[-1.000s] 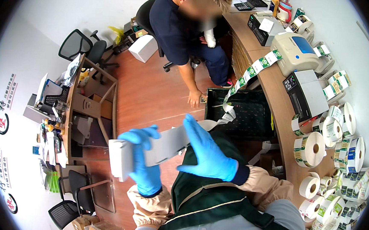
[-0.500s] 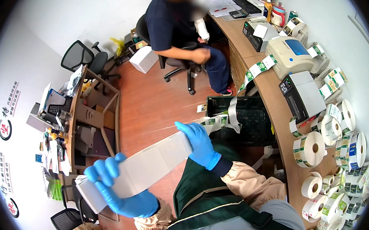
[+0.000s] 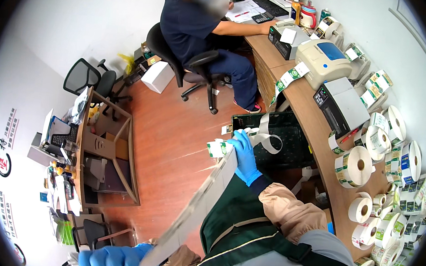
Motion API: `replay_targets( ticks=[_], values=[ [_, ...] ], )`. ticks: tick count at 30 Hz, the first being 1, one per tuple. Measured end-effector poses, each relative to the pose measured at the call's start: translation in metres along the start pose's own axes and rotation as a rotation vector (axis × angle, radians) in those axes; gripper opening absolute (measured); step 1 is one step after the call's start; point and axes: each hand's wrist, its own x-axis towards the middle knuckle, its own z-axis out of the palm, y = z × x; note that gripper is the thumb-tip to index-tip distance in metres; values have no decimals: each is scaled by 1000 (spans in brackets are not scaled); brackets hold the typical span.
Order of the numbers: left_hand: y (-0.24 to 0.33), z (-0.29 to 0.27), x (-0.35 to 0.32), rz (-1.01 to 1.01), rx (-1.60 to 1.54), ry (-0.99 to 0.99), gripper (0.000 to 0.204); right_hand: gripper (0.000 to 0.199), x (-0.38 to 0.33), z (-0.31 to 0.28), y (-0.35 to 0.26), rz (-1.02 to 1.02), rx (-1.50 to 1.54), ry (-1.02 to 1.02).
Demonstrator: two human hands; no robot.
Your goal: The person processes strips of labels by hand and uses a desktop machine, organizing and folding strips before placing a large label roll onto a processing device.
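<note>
We hold a long label strip [image 3: 192,210] stretched out: right hand [image 3: 243,157] pinches its far end, left hand [image 3: 110,260] grips the near end. Strip fully drawn; label rolls [image 3: 354,166] wait on the right surface [image 3: 299,97].

Both hands, left hand [image 3: 110,260] and right hand [image 3: 245,157], wear smooth blue rubbery gloves and stretch a pale, slightly glossy strip [image 3: 195,208] of paper backing. Beside it, the desk [image 3: 317,120] is matt wood; the floor [image 3: 172,145] is shiny reddish wood.
</note>
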Motion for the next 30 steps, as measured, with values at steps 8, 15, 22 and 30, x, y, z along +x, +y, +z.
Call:
replay_targets(
  ticks=[8,15,22,30],
  values=[
    [-72,-81,17,-195,447,305,29,83,-53,-10,49,184,-449,-477],
    [-161,-134,48,-400,403,30,17,70,-45,-120,21,395,-119,-638],
    [-163,-113,-57,-133,908,-1156,47,68,25,-141,-58,1301,1931,-895],
    [-127,-64,-100,-1026,108,-1012,40,32,18,-66,-52,1535,1851,-628]
  ],
)
